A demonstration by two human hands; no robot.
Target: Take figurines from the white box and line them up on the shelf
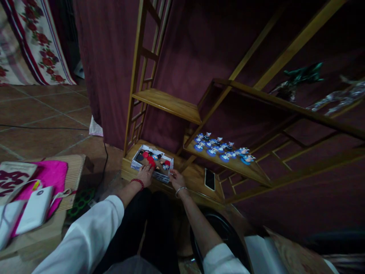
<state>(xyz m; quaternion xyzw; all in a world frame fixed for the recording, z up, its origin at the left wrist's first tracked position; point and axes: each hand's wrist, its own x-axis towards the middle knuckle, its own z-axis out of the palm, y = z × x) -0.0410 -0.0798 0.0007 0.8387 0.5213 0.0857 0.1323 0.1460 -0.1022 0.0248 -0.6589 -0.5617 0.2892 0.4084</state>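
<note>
A shallow white cardboard box (162, 176) with printed sides sits on the lowest wooden shelf. Inside it lie several small figurines, among them red ones (150, 161) and some with dark hair. My left hand (146, 174) reaches over the front wall of the box, its fingers stretched down beside a red figurine; whether they press on it is hard to see. At the box's right front corner, my right hand (176, 179) grips the cardboard edge between thumb and fingers.
Blue-and-white figurines (211, 151) stand in rows on a raised shelf (256, 173) to the right. A phone (210, 179) lies on the lower shelf. A black round stool (216, 224) is beside my right arm. At left, a low table (75, 171) carries white power banks (37, 207).
</note>
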